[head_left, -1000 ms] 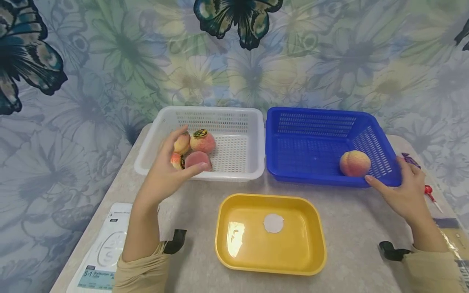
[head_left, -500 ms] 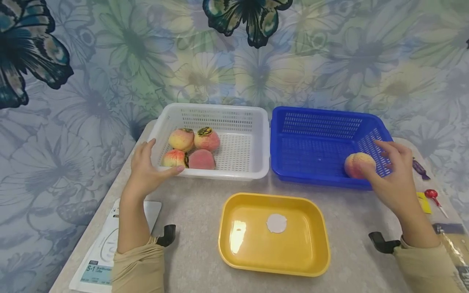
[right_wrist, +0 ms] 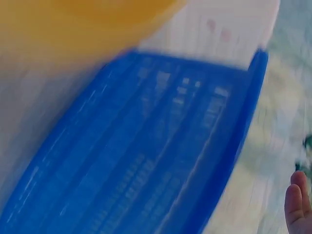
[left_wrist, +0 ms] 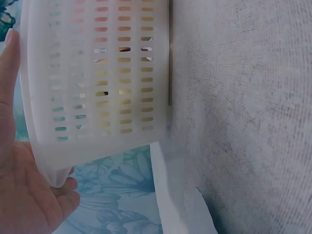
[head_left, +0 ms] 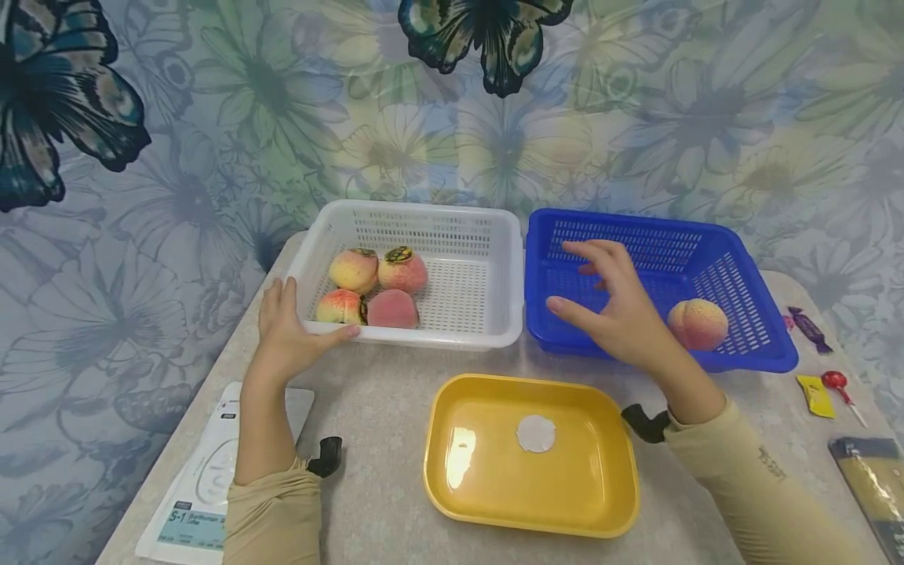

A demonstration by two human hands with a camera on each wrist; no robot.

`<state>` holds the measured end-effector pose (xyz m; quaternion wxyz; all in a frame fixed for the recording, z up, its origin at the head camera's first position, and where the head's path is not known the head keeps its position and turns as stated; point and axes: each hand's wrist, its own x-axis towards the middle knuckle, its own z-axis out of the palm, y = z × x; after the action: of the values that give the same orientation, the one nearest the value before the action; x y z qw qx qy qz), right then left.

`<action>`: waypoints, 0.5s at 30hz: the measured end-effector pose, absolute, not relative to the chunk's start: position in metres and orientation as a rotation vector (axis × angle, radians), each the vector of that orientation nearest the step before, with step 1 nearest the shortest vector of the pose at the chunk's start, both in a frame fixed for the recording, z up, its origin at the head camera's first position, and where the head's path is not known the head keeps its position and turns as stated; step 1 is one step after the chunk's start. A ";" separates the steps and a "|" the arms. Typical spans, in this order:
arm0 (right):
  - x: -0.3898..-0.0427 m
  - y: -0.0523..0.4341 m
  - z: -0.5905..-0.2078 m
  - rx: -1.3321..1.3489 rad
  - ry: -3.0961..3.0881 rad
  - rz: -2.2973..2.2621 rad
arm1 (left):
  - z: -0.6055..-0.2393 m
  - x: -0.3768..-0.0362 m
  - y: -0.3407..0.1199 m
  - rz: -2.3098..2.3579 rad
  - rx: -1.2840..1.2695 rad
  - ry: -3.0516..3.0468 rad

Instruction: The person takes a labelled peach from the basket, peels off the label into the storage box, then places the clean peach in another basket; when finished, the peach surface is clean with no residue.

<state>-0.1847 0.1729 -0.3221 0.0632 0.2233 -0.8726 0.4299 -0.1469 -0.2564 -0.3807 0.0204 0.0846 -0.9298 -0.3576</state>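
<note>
Several peaches (head_left: 392,308) lie in the left half of a white basket (head_left: 466,339). My left hand (head_left: 293,333) rests against its front left corner, fingers straight up the side and thumb along the front rim. The left wrist view shows my palm (left_wrist: 24,195) against that corner of the white basket (left_wrist: 97,73). My right hand (head_left: 589,286) hovers over the left part of a blue basket (head_left: 749,362), fingers spread and holding nothing. One peach (head_left: 698,323) sits at the blue basket's right. The right wrist view is blurred, showing the blue basket (right_wrist: 146,146) and my fingertips (right_wrist: 300,204).
A yellow tray (head_left: 494,486) with a white disc (head_left: 535,433) sits in front of the baskets. A white printed sheet (head_left: 205,479) lies at the front left. A purple candy (head_left: 808,329), a yellow wrapper (head_left: 815,395), a red lollipop (head_left: 836,382) and a packet (head_left: 872,479) lie at the right.
My left hand left the peaches and settled on the white basket's corner. My right hand swung left from the lone peach to the blue basket's left part.
</note>
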 end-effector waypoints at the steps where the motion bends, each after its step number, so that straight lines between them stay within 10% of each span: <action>1: -0.187 0.163 -0.324 0.717 -2.645 1.314 | -0.381 -0.147 -0.257 -1.101 0.263 -2.886; 15: -0.215 0.044 -0.355 1.010 -2.902 1.395 | -0.384 -0.146 -0.259 -1.047 0.237 -2.885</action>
<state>-0.2153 0.0444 -0.3549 -0.1164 0.2972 -0.8541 0.4105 -0.1464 -0.2594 -0.3841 0.0319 0.0769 -0.9368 -0.3400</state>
